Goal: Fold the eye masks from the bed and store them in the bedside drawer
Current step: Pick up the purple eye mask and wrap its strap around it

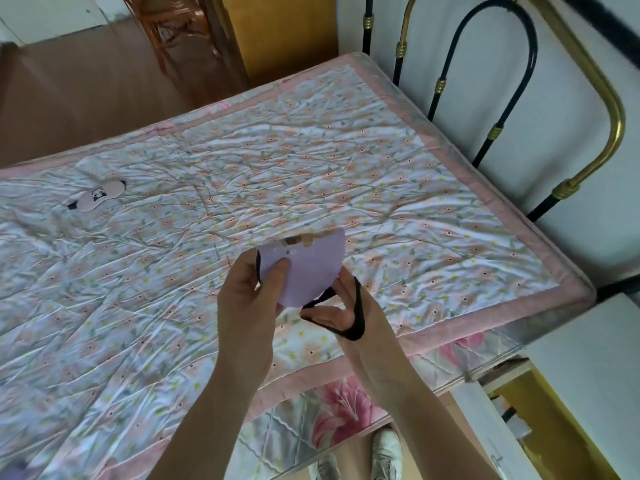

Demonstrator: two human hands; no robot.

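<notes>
A lilac eye mask, folded in half, is held above the flowered bedspread. My left hand pinches its left edge, thumb on top. My right hand is beneath the mask's lower right, with the black elastic strap looped around its fingers. A second eye mask, pink with a panda print, lies flat on the bed at the far left. The white bedside drawer stands pulled open at the lower right.
A black and brass metal headboard rises at the right end of the bed. The white bedside cabinet top sits at the right. A wooden chair stands on the brown floor beyond the bed. My shoes show below.
</notes>
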